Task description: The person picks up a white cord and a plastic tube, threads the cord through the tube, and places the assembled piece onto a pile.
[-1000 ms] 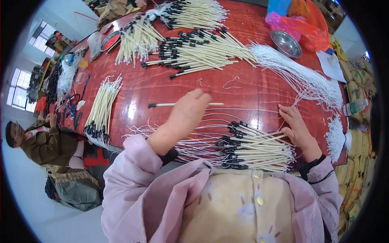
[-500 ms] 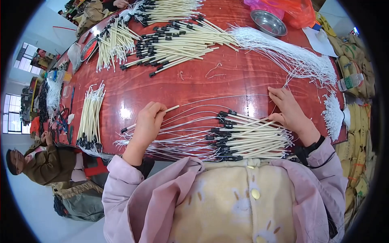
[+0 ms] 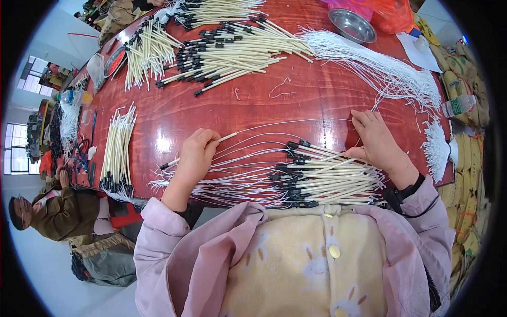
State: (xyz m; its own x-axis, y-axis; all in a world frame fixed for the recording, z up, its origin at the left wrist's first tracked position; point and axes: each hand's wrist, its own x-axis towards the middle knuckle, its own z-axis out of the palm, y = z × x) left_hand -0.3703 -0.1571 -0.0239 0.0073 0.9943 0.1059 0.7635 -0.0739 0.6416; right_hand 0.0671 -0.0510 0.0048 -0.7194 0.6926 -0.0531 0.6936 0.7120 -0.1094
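My left hand [image 3: 196, 154] is closed around a thin cream stick [image 3: 227, 137] with a black end piece. A white string [image 3: 296, 122] runs from the stick's right end across to my right hand [image 3: 376, 138]. There the string meets the fingertips of my right hand, its thumb a little apart from the index finger. Just left of and below that hand lies a pile of cream sticks [image 3: 332, 179] with black end pieces. White strings [image 3: 237, 187] spread leftward from this pile, passing below my left hand.
Farther back on the red table [image 3: 211, 113] are more stick bundles [image 3: 232, 55], a long bunch of white strings [image 3: 369, 61] and a metal bowl [image 3: 352, 25]. An upright bundle [image 3: 119, 148] lies at left. Beyond the left edge sits another person [image 3: 63, 214]. Sacks [image 3: 467, 185] are stacked at right.
My left hand and its stick have shifted slightly right and up. My right hand has barely moved, and the string still spans between the hands.
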